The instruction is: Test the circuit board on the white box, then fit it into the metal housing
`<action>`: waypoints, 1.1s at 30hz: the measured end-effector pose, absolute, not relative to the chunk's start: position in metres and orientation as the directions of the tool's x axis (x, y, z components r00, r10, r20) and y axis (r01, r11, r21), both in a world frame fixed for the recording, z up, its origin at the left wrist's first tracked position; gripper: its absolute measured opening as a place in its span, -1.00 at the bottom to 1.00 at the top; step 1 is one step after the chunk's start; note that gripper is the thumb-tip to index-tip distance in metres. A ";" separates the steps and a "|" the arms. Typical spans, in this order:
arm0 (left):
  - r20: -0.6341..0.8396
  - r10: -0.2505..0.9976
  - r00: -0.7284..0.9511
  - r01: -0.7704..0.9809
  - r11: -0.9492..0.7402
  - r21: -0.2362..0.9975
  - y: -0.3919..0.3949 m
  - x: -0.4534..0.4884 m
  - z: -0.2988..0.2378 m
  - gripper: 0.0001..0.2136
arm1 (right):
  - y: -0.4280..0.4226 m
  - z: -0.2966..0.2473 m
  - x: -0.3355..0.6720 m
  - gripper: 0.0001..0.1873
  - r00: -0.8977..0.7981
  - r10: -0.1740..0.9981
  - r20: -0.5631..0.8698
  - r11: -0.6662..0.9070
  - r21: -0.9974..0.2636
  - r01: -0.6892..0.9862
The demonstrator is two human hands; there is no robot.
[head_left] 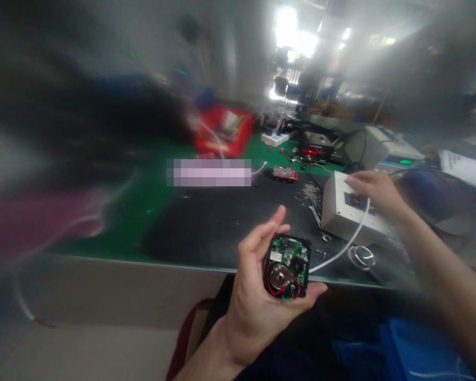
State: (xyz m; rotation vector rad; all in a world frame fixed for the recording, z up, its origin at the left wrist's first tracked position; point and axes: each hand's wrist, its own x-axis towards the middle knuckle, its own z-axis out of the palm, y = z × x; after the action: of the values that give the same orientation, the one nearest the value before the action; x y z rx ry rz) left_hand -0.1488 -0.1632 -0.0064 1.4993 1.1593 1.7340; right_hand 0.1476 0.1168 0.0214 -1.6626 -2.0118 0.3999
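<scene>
My left hand is closed around a small square black housing, its open side facing up. Inside lie a green circuit board, a round metal disc and thin red and green wires. From the housing's right side a white cable curves up to the white box and passes under my right hand. That hand rests over the top of the box with its fingers bent together around the cable's far end. The cable's tip is hidden by the hand. A dark panel with a small red light sits beside the fingers.
Left of the box lie a wrench, loose screws and a red tray of small metal parts. Farther back stand a red bin, a power strip and a device with a green display. A clear round lid lies near the table edge.
</scene>
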 end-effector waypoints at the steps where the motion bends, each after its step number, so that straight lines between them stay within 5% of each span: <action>1: 0.478 0.853 -0.211 0.122 -0.462 0.878 -0.163 -0.149 -0.006 -0.06 | 0.117 0.021 0.148 -0.50 -0.131 0.973 0.192 0.214 -0.524 0.824; 33: 0.320 0.914 -0.248 -0.001 -0.331 0.944 -0.165 -0.149 -0.001 -0.09 | 0.122 0.012 0.151 -0.53 -0.098 0.976 0.193 0.192 -0.564 0.803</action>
State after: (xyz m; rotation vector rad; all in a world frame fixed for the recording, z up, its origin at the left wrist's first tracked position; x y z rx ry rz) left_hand -0.1490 -0.1646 -0.0014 1.2918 1.1800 1.6658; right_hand 0.1506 0.1221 0.0117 -1.6572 -1.9499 0.4319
